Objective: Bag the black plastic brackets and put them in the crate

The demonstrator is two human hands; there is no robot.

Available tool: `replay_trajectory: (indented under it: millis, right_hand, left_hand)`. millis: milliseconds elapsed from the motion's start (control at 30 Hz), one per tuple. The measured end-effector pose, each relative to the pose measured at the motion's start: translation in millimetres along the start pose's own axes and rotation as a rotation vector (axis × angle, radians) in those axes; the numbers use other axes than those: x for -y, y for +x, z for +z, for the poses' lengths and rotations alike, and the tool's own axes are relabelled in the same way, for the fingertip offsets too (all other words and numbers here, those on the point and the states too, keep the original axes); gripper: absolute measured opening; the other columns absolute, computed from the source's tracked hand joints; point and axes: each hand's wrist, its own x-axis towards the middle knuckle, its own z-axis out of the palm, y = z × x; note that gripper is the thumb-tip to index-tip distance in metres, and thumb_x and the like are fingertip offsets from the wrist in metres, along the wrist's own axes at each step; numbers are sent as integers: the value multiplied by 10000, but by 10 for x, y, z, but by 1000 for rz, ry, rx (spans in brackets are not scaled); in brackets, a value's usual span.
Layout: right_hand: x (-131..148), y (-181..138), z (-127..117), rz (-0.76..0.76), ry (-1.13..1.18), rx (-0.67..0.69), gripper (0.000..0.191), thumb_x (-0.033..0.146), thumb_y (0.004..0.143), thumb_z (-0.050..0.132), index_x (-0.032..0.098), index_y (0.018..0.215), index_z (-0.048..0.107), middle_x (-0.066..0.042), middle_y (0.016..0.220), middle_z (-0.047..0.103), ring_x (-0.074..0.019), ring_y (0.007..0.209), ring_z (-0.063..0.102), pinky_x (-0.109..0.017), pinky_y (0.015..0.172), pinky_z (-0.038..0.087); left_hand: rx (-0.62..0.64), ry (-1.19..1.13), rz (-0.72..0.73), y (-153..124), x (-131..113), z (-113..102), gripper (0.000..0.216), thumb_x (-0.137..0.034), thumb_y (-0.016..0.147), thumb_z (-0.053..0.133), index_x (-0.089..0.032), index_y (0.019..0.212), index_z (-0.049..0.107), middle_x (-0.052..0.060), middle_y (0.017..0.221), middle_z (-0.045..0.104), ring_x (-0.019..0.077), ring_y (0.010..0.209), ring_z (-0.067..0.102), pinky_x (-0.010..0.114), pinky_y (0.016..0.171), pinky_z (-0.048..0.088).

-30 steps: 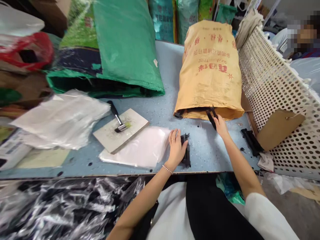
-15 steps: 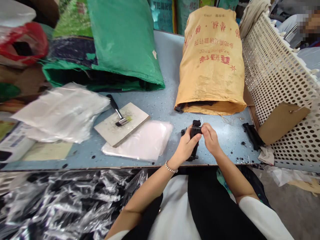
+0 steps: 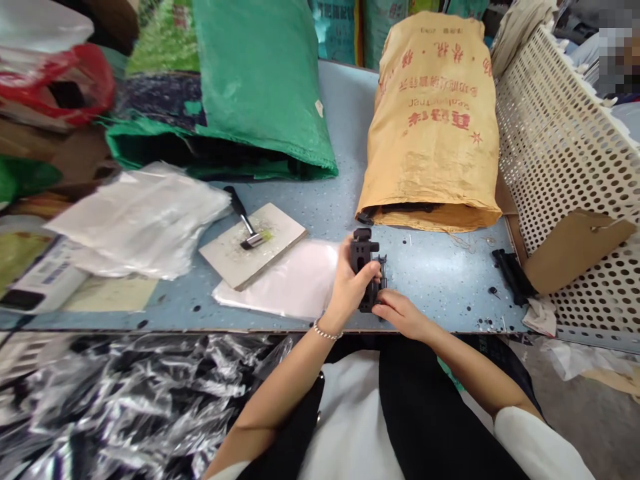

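My left hand (image 3: 346, 283) is wrapped round a black plastic part (image 3: 361, 255), long and slotted, held upright just above the table's front edge. Its thumb presses across the front of the part. Against the lower right end of the same part, my right hand (image 3: 404, 316) has its thumb and fingers pinched together; the exact grip is partly hidden. Another thin black piece (image 3: 383, 265) shows just behind and to the right of the held part; whether the two are joined I cannot tell.
A yellow sack (image 3: 433, 133) and a green sack (image 3: 265, 87) lie open towards me. Left are a brush (image 3: 245, 217) on a board (image 3: 275, 227), clear plastic bags (image 3: 290, 283) and a white bag stack (image 3: 145, 220). Black tubes (image 3: 513, 277) lie beside the perforated crate (image 3: 555, 127).
The black part has turned in my left hand and moved left, showing its slotted face. My right hand has gone from its top end down to its lower end.
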Motion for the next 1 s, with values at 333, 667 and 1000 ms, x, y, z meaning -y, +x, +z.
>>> replay_trajectory:
  millis: [333,667,1000]
  right_hand:
    - [-1261,1294,-1099,519,-796,-326,480,79,1007,312,56,1425,548,-280,1391,560,-341,1217,516,-469,995,374]
    - [-1540,840,-1241,471,-852,-324,505,195,1020,374,106,1504,484,-244,1439,516,-351,1238,497,-468,1004,407]
    - [-1269,1232,-1340,461,-763,-304,508,120,962,467,142,1463,549,-244,1289,592,-309,1035,626,-458,940,455]
  left_hand:
    - [-195,683,99,77,952,-397,490,-334,948,515,-118,1387,508,219,1500,506,359,1470,424,591,1254,305]
    - [-49,876,535,106,786,-201,475,-237,982,532,-202,1454,495,171,1506,492,332,1525,320,637,1252,277]
    - [26,671,382,54,663,-34,447,-203,922,564,-209,1369,578,143,1388,603,290,1369,514,560,1211,367]
